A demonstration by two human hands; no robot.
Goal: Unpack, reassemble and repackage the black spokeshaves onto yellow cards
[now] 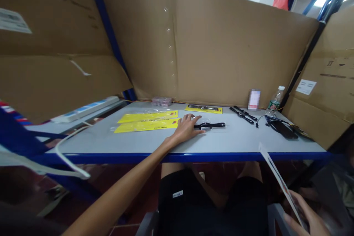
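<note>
My left hand (pixel 188 127) rests on the grey table with its fingers spread, between a yellow card (pixel 146 125) in clear plastic and a black strap-like item (pixel 211 125) in a clear bag. Its fingertips touch the left end of that bag; whether they grip it is hard to tell. Low at the right, beyond the table's front edge, my right hand (pixel 306 212) is closed on a thin flat card (pixel 279 179), seen nearly edge-on. A second yellow card (pixel 148 117) lies just behind the first.
At the back lie a yellow card with a black strap (pixel 204 108) and a clear box (pixel 162 101). Loose black straps (pixel 243 114), an upright phone (pixel 253 99), a bottle (pixel 275 99) and a dark phone (pixel 283 129) are at the right. Cardboard walls (pixel 221 44) enclose the table.
</note>
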